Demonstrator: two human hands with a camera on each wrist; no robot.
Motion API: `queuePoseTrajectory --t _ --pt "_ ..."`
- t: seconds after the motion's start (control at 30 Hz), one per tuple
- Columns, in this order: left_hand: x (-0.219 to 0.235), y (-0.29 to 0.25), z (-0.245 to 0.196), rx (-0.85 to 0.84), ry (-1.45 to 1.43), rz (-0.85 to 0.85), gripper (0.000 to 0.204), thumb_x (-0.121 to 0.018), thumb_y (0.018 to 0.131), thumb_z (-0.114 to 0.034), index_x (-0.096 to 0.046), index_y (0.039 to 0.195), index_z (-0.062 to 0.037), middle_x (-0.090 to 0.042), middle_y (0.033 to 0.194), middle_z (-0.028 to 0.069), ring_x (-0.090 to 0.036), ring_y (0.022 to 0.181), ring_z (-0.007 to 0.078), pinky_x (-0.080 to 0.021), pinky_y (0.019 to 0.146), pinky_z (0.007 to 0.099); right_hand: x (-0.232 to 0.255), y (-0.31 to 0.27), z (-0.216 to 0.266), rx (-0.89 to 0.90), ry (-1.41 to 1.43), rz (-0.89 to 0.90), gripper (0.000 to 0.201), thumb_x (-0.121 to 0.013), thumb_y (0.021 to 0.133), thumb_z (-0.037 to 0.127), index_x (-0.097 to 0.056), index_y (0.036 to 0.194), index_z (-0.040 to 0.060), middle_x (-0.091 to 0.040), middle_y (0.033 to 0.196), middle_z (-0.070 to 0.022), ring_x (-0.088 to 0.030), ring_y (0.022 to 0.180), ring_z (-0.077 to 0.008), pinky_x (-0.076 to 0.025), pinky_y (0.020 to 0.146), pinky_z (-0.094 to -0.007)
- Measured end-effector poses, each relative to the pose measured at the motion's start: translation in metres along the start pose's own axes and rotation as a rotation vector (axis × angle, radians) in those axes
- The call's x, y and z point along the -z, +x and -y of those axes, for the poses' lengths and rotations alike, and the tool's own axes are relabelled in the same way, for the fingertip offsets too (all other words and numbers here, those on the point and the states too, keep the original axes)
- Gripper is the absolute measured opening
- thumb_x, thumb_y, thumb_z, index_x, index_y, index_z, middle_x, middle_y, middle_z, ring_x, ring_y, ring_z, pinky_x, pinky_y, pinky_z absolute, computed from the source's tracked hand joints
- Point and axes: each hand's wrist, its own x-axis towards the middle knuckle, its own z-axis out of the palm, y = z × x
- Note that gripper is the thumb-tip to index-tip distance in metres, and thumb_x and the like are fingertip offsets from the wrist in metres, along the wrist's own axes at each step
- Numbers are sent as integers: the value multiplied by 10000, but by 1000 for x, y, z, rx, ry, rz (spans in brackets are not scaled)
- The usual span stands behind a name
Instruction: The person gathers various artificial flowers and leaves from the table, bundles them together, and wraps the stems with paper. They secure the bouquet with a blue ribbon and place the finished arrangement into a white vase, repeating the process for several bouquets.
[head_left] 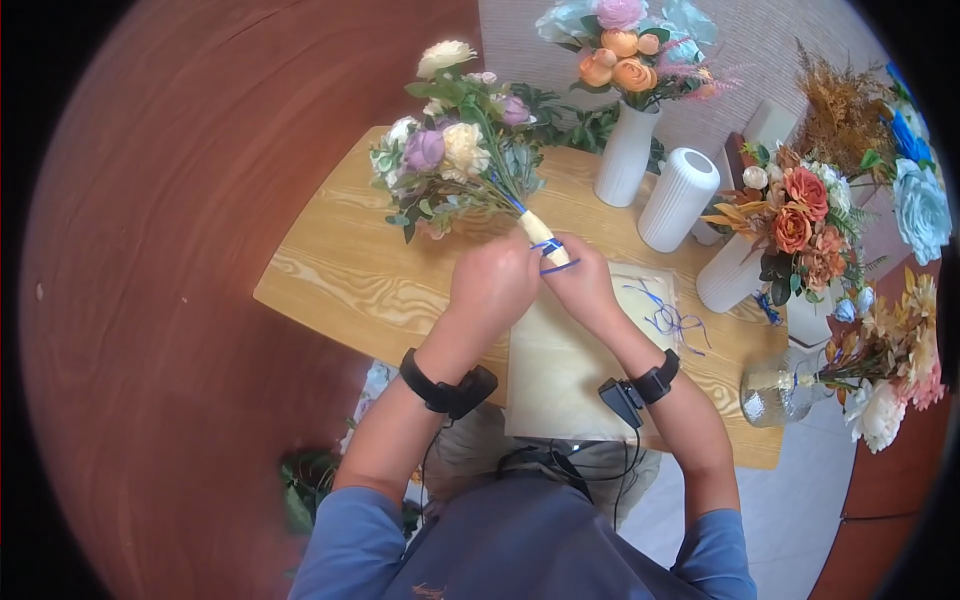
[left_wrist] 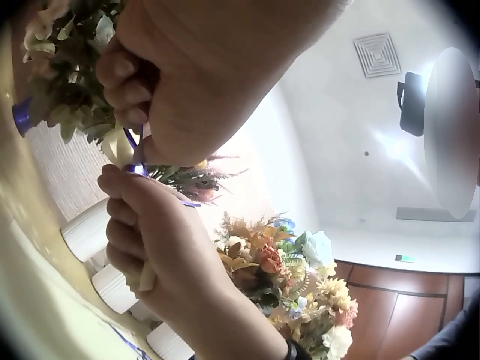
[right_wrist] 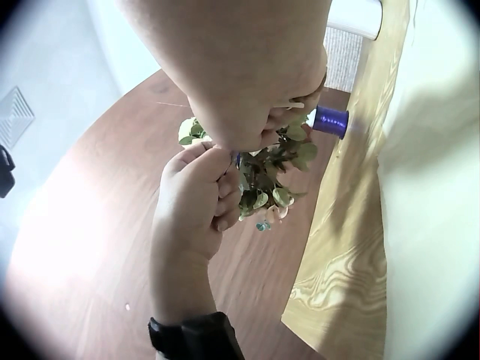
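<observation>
A bouquet (head_left: 455,150) of cream and purple flowers with green leaves leans away from me in the head view. Its stems are bound in a cream wrap (head_left: 540,232), with blue ribbon (head_left: 548,247) tied around the lower part. My left hand (head_left: 497,280) pinches the ribbon on the left side of the wrap. On the other side, my right hand (head_left: 583,285) has curled fingers and pinches ribbon too. Both hands meet closely at the knot in the left wrist view, right hand (left_wrist: 169,232) below left hand (left_wrist: 202,75). Fingers partly hide the stem ends.
Cream wrapping paper (head_left: 560,370) lies on the wooden table (head_left: 320,260), loose blue ribbon (head_left: 668,318) on it. White vases (head_left: 680,200) stand to the right, some with flowers. A glass vase (head_left: 770,390) lies near the right edge. A blue ribbon spool (right_wrist: 331,122) stands on the table.
</observation>
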Motion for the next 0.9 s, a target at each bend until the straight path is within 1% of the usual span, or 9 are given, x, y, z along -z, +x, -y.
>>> queuePoseTrajectory --t 0.17,0.23,0.3,0.4,0.6,0.7,0.77,0.87,0.9 --pt "-11 -3 9 -176 -136 -29 184 -588 849 -129 -552 713 -10 -593 688 190 -595 654 372 -466 589 464 0 6 -20 3 -3 40 224 -667 812 141 -644 959 -26 -661 792 -134 -623 704 -198 -483 666 -303" --pt "-8 -6 11 -167 -135 -16 168 -588 843 -114 -564 719 -4 -592 692 191 -593 663 370 -465 598 461 -1 12 -15 -174 281 114 206 -649 817 125 -643 948 -34 -652 792 -68 -601 725 -145 -477 668 -280" --pt "-8 -9 15 -160 -138 5 152 -587 838 -100 -576 726 3 -591 697 192 -592 671 369 -464 606 457 9 6 -5 -185 198 155 168 -637 817 110 -641 911 -29 -604 724 -3 -546 638 -84 -440 568 -243" --pt "-4 -8 28 -232 -243 -101 121 -593 833 -80 -598 758 15 -586 686 183 -585 652 357 -460 591 435 13 14 6 -355 387 144 83 -616 815 91 -630 858 21 -490 581 57 -390 454 -19 -285 401 -215" --pt "-5 -7 38 -149 -314 -88 129 -587 839 -112 -593 758 -11 -589 701 176 -582 663 354 -459 588 428 7 7 13 -387 447 166 56 -624 820 76 -583 842 44 -466 580 60 -379 449 -25 -259 389 -216" --pt "-6 -11 41 -36 -453 -10 144 -598 856 -133 -611 796 -2 -575 681 158 -563 609 299 -445 567 379 6 3 18 -389 455 178 66 -627 829 85 -581 851 43 -472 590 60 -373 440 -25 -257 383 -210" --pt "-10 -12 45 90 -596 63 144 -596 869 -133 -623 816 -1 -549 646 122 -523 573 205 -423 552 324 6 2 19 -386 467 200 67 -626 834 87 -589 867 42 -474 594 61 -368 434 -23 -253 380 -205" --pt "-20 -12 56 78 -698 75 150 -611 890 -131 -636 828 3 -564 648 7 -505 598 64 -413 541 254 8 -1 30 -363 498 263 119 -622 851 94 -613 951 30 -482 597 57 -380 430 -19 -261 379 -198" --pt "-21 -11 57 79 -695 70 150 -611 890 -131 -636 828 3 -564 648 7 -505 598 64 -413 541 254 9 -2 34 -346 517 299 177 -618 864 100 -630 1020 18 -489 597 54 -396 433 -18 -273 381 -195"
